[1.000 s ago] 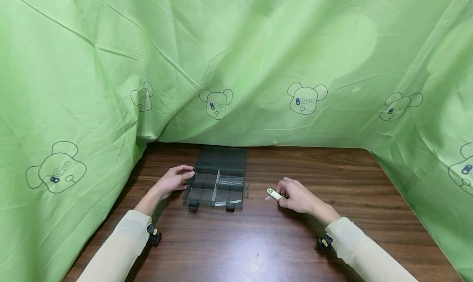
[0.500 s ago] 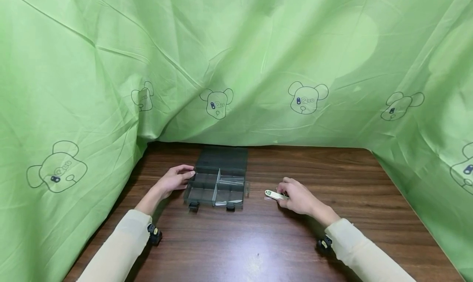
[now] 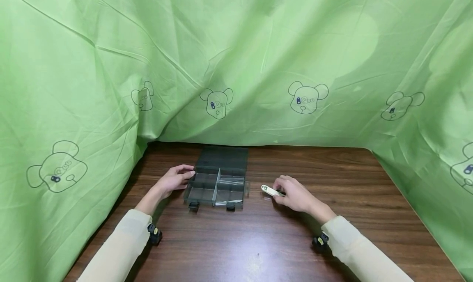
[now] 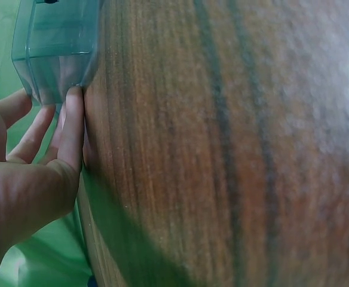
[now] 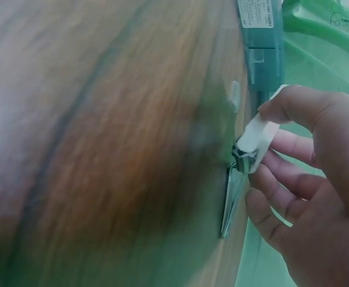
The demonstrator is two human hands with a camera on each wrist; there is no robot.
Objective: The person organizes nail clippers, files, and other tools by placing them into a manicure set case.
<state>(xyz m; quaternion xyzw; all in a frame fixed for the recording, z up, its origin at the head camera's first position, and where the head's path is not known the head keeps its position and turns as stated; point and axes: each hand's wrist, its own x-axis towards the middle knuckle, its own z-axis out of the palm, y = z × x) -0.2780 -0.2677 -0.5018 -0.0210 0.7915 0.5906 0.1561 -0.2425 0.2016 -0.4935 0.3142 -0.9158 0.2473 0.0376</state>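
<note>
Green curtain (image 3: 251,64), outlined bear heads printed on it, along the far side and both flanks. Before it, a dark wood-grain tabletop (image 3: 288,245), glare at the near middle. Pale sleeves (image 3: 118,245) reach in from near left and near right.

Compartment box (image 3: 216,189), smoky and see-through, far half, left of centre; lid (image 3: 223,157) laid back on the far side. Two black latches on its near edge.

Hands: left hand (image 3: 173,181) at the box's left side, fingers loosely extended, fingertips touching the box wall, not wrapped round it. Right hand (image 3: 293,193) to the right of the box, thumb and fingers pinching a white-handled tool (image 3: 270,191); its pale end points left toward the box, just apart from it. Right wrist view: shiny metal piece (image 5: 230,203) by the handle's dark metal end; cannot tell whether the two are joined.

Small black camera on each wrist. Thin clear strips (image 3: 232,179) in the far right compartment, a white slip (image 3: 229,202) in the near right one. Small clear sliver (image 3: 267,198) on the tabletop, just near of the tool.
</note>
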